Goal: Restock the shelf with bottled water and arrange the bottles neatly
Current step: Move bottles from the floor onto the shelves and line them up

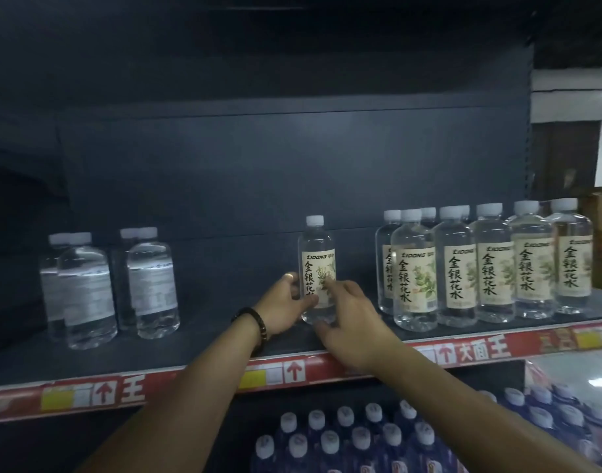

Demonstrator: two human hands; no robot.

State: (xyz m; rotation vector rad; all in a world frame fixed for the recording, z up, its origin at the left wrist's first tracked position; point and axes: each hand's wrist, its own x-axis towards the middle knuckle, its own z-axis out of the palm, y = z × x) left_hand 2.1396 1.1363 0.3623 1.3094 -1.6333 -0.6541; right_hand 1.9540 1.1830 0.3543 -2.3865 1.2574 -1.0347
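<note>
A clear water bottle (pixel 317 254) with a white cap and a cream label stands upright in the middle of the dark shelf (pixel 204 339). My left hand (pixel 286 303), with a dark bead bracelet on the wrist, wraps around the bottle's lower left side. My right hand (pixel 352 317) touches the bottle from the right, with the index finger on the label and the thumb by the base. A row of several matching bottles (pixel 490 264) stands at the right with labels facing out. Several bottles (pixel 108 285) at the left show their back labels.
The shelf's front edge carries a red price strip (pixel 292 370) with white arrows. Below it are shrink-wrapped packs of blue bottles (pixel 378 438) with white caps. A dark back panel rises behind the shelf. Bare shelf lies on both sides of the middle bottle.
</note>
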